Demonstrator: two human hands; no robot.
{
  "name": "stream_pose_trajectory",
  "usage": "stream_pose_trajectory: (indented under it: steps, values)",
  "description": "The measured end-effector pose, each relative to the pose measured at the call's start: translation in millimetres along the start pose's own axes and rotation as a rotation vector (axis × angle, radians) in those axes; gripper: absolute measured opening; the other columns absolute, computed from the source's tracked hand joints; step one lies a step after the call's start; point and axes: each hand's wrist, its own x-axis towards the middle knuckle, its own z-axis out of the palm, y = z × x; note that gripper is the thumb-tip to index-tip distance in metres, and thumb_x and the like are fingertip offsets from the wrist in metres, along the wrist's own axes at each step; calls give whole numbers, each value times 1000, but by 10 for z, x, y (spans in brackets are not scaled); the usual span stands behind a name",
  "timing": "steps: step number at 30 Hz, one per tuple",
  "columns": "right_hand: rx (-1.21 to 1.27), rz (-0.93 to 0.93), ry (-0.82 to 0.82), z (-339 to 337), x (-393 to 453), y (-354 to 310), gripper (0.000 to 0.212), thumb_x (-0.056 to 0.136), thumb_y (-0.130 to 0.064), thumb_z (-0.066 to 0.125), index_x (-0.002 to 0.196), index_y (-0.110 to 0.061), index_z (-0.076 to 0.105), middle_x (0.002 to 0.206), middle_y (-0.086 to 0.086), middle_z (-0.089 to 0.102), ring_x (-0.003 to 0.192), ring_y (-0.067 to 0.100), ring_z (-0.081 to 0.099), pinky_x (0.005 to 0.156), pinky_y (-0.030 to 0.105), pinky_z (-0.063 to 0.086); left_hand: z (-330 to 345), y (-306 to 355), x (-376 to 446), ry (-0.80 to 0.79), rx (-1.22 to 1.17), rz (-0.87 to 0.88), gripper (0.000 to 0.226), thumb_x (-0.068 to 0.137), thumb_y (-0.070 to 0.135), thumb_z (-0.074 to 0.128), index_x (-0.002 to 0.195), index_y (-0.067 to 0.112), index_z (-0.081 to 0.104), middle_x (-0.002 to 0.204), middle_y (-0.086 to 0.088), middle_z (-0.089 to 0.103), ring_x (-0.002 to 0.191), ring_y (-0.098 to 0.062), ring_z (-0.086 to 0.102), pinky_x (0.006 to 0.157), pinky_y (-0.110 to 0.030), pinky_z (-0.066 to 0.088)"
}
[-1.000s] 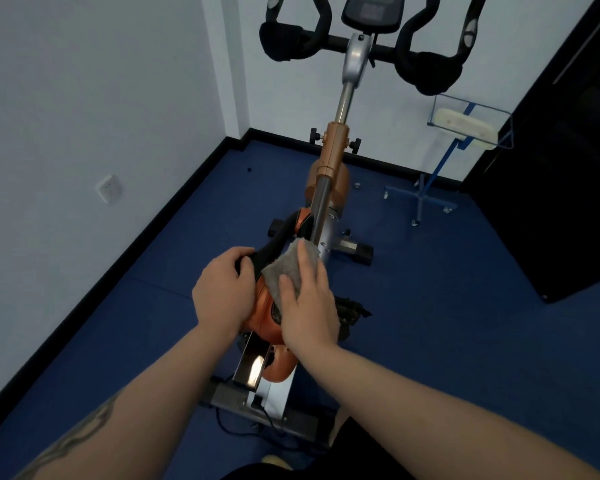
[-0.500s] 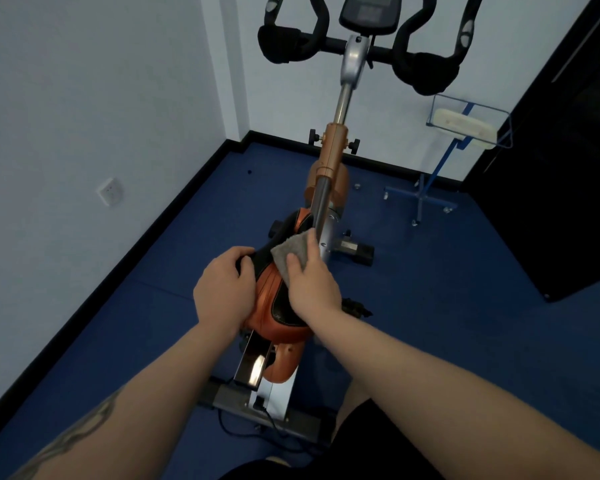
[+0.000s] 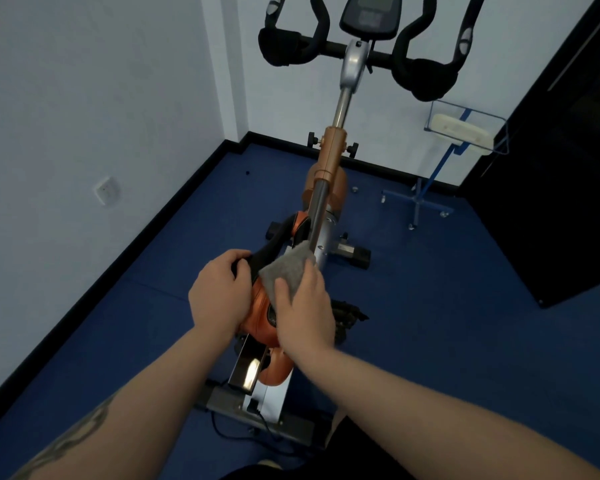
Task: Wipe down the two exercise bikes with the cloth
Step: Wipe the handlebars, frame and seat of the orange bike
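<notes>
An orange and silver exercise bike (image 3: 331, 157) stands in front of me, its black handlebars and console at the top of the head view. My right hand (image 3: 305, 310) presses a grey cloth (image 3: 286, 270) against the orange frame just below the silver post, with the thumb over the cloth's near edge. My left hand (image 3: 219, 296) grips the black saddle nose beside it. Only one bike is in view.
A white wall with a socket (image 3: 107, 192) runs along the left, close to the bike. A blue wheeled stand (image 3: 430, 188) carrying a white tray stands at the back right. A black cabinet (image 3: 551, 202) fills the right side. The floor is blue mat.
My right hand slid the cloth up the frame toward the post, then back down slightly. My left hand kept its grip in the same place.
</notes>
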Motion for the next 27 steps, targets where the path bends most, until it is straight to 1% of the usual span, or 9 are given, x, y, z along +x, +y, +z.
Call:
stream_pose_trajectory:
  steps: [3, 6, 8, 12, 17, 19, 22, 23, 27]
  values:
    - [-14, -96, -1, -9, -38, 57, 66, 98, -53, 34, 154, -23, 14, 158, -4, 22, 138, 17, 33, 106, 42, 41, -2, 0, 1, 3, 1, -8, 24, 95, 29, 46, 105, 37, 66, 92, 18, 64, 78, 0, 55, 56, -19, 35]
    - [137, 37, -90, -104, 250, 59, 57, 100, -49, 34, 151, -25, 24, 149, -2, 39, 126, 19, 47, 99, 41, 46, -2, 3, 2, 3, -8, -11, 24, 95, 29, 45, 103, 39, 65, 88, 21, 61, 71, 8, 51, 55, -17, 32]
    - [167, 104, -76, -86, 244, 24, 54, 100, -49, 33, 149, -25, 28, 143, 0, 46, 121, 21, 51, 96, 43, 47, -1, 7, -1, 8, -8, -17, 25, 95, 29, 45, 103, 40, 66, 84, 23, 58, 70, 11, 48, 55, -16, 30]
    - [12, -26, 12, -17, -36, 14, 63, 99, -52, 31, 154, -26, 15, 153, -4, 30, 129, 20, 43, 98, 46, 47, 9, -5, -1, 6, -16, -12, 25, 94, 29, 45, 104, 40, 65, 85, 22, 59, 70, 10, 49, 55, -16, 31]
    - [31, 217, -147, -100, 454, -90, 59, 102, -49, 27, 152, -18, 21, 145, 9, 45, 122, 32, 51, 96, 47, 46, 6, -12, 1, 1, -20, -11, 25, 95, 29, 45, 104, 39, 66, 89, 21, 60, 71, 8, 48, 56, -17, 32]
    - [-26, 130, -98, -59, 257, -102, 62, 100, -51, 30, 153, -21, 16, 150, 5, 38, 126, 29, 48, 96, 48, 46, 10, -16, -1, 5, -19, -8, 25, 95, 29, 45, 105, 39, 66, 89, 21, 60, 72, 7, 49, 56, -18, 32]
    - [-93, -60, -65, -15, -110, 5, 69, 98, -56, 32, 154, -26, 5, 160, -2, 14, 140, 23, 29, 105, 49, 40, 15, -19, -6, 15, -21, -8, 24, 94, 29, 46, 104, 39, 66, 85, 22, 59, 71, 10, 49, 55, -17, 31]
    - [-82, -65, -78, -32, -61, 25, 69, 98, -56, 31, 154, -26, 5, 160, -2, 14, 139, 23, 30, 104, 48, 41, 12, -12, -5, 15, -21, -6, 24, 94, 28, 47, 104, 38, 66, 84, 22, 59, 71, 11, 48, 55, -17, 31]
    - [22, 181, -139, -106, 358, -73, 60, 101, -50, 29, 152, -20, 20, 147, 6, 41, 123, 29, 50, 95, 45, 47, 3, -2, -12, 10, -23, -6, 24, 95, 28, 46, 104, 36, 67, 84, 23, 57, 70, 7, 49, 56, -17, 32]
